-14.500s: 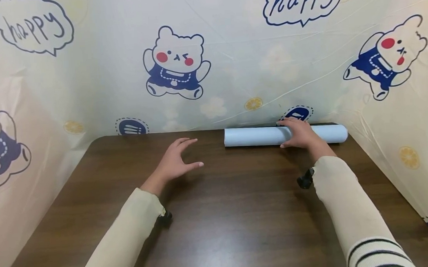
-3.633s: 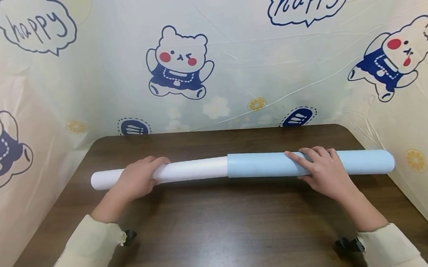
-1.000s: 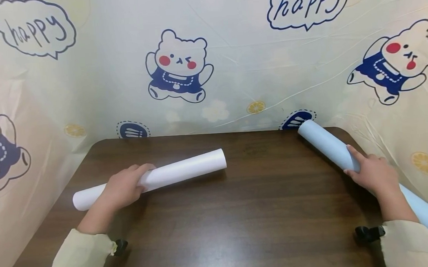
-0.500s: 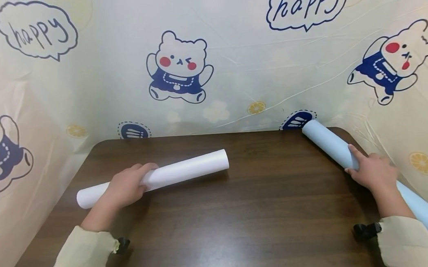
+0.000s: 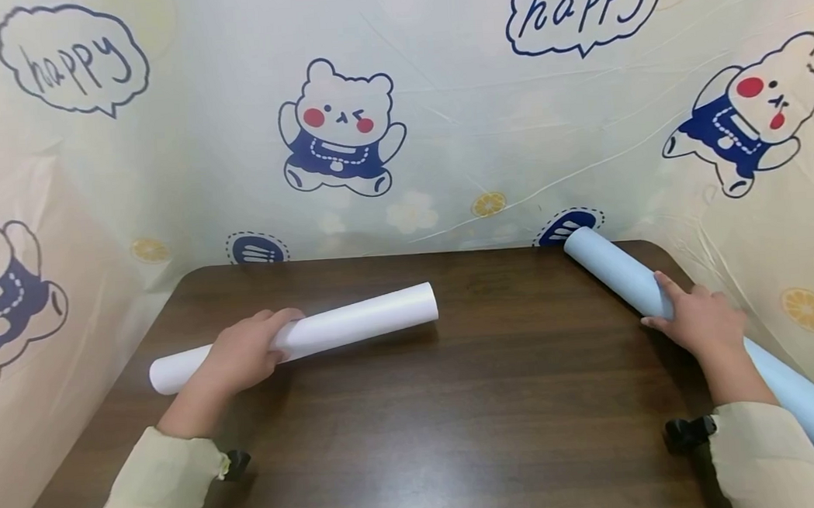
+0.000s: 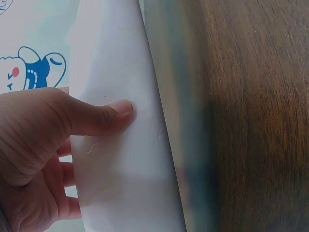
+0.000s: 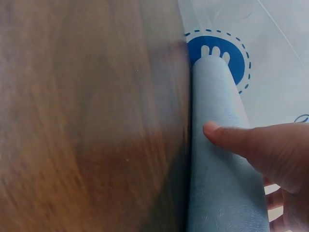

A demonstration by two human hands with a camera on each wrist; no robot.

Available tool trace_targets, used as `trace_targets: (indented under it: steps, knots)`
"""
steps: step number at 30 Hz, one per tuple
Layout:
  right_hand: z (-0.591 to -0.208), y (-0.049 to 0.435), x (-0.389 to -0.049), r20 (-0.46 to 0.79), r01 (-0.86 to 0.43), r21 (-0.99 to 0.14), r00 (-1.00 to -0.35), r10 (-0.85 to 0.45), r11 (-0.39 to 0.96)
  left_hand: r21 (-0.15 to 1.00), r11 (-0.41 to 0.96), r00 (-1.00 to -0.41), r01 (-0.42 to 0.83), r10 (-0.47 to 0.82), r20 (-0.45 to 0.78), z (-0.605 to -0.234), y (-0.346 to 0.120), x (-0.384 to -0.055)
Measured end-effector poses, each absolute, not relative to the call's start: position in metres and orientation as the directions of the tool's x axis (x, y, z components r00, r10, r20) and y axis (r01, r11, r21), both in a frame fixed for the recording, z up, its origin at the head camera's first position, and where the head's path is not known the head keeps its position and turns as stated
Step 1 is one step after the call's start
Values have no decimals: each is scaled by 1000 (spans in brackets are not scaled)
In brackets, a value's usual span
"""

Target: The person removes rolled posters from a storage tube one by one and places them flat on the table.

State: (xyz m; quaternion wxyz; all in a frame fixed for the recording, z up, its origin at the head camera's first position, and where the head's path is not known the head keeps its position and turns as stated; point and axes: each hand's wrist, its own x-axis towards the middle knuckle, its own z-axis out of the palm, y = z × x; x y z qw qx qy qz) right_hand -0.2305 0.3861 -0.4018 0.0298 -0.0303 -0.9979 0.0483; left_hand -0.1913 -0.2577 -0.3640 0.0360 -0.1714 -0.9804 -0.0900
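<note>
My left hand [image 5: 241, 353] grips a long white tube [image 5: 355, 319] near its middle, over the left part of the table. The tube tilts slightly, its right end farther back. In the left wrist view the thumb presses along the slightly creased white surface [image 6: 120, 164], with fingers behind it. My right hand [image 5: 708, 321] holds a light blue tube [image 5: 618, 272] at the table's right side. This tube slants from the back edge toward the near right, its near end beside my sleeve. In the right wrist view the thumb lies across the blue surface [image 7: 222, 183]. The two tubes are well apart.
Both tubes are over a dark brown wooden table [image 5: 446, 430]. A printed cloth [image 5: 469, 126] with bears and lettering hangs close behind it and along both sides. Each wrist carries a small black camera [image 5: 687, 435].
Earlier my right hand held the blue tube at the back while my left was free. Later the white tube stuck out of the blue one; then they came apart. Only slight shifts since.
</note>
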Motion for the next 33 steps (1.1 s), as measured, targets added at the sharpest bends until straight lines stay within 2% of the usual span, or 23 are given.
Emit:
trace_targets:
  steps: [24,33]
  knots:
    - [-398,375,-229,148,29,-112,-988,46,993,159,921,-933,357,343,108,-367,-253,-193]
    - [-391,361,-231,230,-53,-72,-973,-36,996,150,907,-917,394,377,131,-370,-245,-196]
